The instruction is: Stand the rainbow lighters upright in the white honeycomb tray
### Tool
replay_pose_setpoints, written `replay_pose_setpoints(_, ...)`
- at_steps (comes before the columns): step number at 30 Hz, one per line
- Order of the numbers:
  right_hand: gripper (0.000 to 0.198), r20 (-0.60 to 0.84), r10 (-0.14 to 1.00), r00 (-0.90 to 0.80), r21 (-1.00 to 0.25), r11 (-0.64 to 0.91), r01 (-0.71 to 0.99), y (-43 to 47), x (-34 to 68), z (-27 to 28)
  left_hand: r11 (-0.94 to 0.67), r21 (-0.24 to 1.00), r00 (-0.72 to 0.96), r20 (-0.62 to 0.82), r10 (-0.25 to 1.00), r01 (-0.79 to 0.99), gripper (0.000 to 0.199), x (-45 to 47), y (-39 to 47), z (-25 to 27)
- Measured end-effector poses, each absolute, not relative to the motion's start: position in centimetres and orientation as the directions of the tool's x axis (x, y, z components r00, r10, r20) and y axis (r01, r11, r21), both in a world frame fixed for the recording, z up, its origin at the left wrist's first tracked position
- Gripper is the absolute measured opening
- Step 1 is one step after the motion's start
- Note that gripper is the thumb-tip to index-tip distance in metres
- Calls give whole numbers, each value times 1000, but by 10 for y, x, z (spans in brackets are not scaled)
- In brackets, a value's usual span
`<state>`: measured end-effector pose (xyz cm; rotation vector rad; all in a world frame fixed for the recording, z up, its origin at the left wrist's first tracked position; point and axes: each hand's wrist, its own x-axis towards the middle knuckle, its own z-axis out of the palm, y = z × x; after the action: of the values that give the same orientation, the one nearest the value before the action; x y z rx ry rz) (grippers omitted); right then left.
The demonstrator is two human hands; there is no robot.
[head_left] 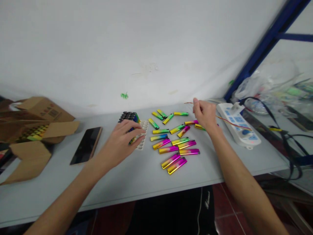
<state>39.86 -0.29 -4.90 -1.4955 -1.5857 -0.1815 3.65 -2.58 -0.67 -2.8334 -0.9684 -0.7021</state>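
My left hand (123, 140) curves over a white tray (144, 133) with round holes, its fingers around shiny lighters (132, 140) standing there. More upright pieces with black ends (128, 116) form a block just behind the fingers, which hide part of it. My right hand (204, 112) is closed above the far right of the table. A thin red-and-yellow wire (232, 123) runs into that hand, and a short end sticks out past the fingertips. Between the hands lie several loose lighters (177, 165), metallic yellow, green, blue and pink.
A dark phone (86, 145) lies left of the tray. Beyond it stands an open cardboard box (49, 109) with yellow pieces inside. A white power strip (239, 125) with a plug and black cables is at the right, near a blue frame (259, 49) and plastic bags (254, 88).
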Motion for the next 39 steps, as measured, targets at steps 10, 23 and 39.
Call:
replay_pose_setpoints(10, 71, 688, 712, 140, -458, 275, 845, -3, 400, -49, -789, 120, 746, 268, 610, 602, 20, 99, -25, -77)
replay_pose_setpoints(23, 67, 697, 708, 113, -437, 294, 850, 0, 396, -54, -774, 209, 698, 339, 631, 598, 24, 83, -24, -89)
replay_pose_setpoints(39, 54, 720, 693, 31, -391, 369, 843, -6, 393, -43, -504, 39, 493, 159, 856, 863, 45, 50, 79, 28)
